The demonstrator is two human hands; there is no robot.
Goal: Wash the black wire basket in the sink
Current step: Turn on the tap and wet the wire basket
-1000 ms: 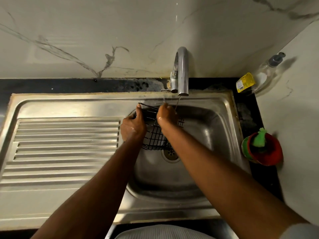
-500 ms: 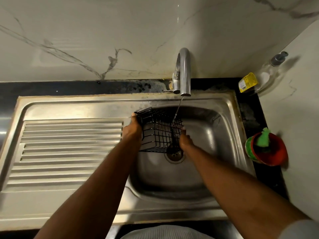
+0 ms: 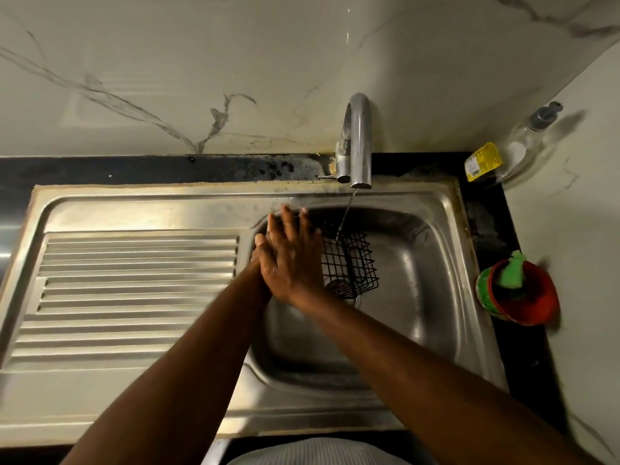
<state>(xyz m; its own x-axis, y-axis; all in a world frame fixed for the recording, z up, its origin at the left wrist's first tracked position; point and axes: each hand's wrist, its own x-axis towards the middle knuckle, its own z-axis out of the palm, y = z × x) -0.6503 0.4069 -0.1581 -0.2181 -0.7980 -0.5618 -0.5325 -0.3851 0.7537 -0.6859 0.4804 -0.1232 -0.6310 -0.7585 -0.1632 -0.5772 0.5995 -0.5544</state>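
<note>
The black wire basket (image 3: 349,266) lies in the steel sink bowl (image 3: 436,250), over the drain. A thin stream of water from the tap (image 3: 359,139) falls onto its far edge. My right hand (image 3: 290,256) is flat with fingers spread, held over the left side of the bowl and covering the basket's left part. My left hand (image 3: 260,245) sits pressed underneath the right hand. Only its thumb side shows, so I cannot see whether it touches the basket.
A ribbed draining board (image 3: 134,290) fills the left of the sink unit. A red bowl holding a green scrubber (image 3: 523,297) stands on the black counter at right. A clear pump bottle with a yellow label (image 3: 520,146) sits in the back right corner.
My right hand left the basket's right side near the drain and swung left over my left hand. The basket sank lower and further right in the bowl.
</note>
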